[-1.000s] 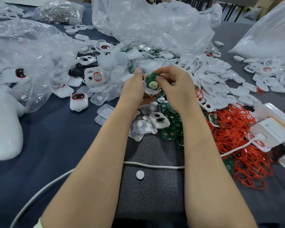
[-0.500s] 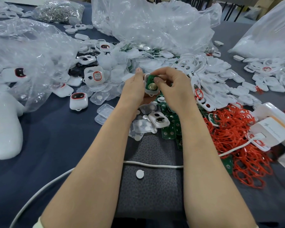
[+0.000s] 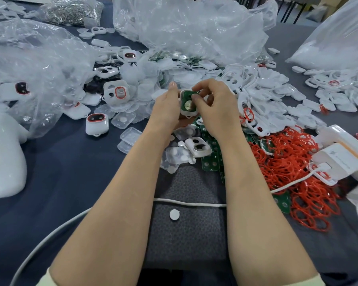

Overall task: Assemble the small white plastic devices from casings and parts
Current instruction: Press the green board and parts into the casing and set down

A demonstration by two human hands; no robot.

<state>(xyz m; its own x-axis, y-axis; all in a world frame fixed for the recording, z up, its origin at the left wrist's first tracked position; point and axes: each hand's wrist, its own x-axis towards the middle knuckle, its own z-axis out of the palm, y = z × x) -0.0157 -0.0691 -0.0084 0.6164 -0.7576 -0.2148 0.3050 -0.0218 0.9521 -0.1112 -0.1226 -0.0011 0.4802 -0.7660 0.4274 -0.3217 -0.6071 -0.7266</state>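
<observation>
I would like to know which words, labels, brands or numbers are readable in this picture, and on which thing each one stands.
White box at the right: a small logo and one line of print, too blurred to read.
Green circuit board: no readable marking.
No other text is visible.

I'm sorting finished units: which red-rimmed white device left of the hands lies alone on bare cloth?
The closed device with the dark window, just off the near edge of the parts pile; the other red-rimmed ones sit on that pile or under clear plastic.
</observation>
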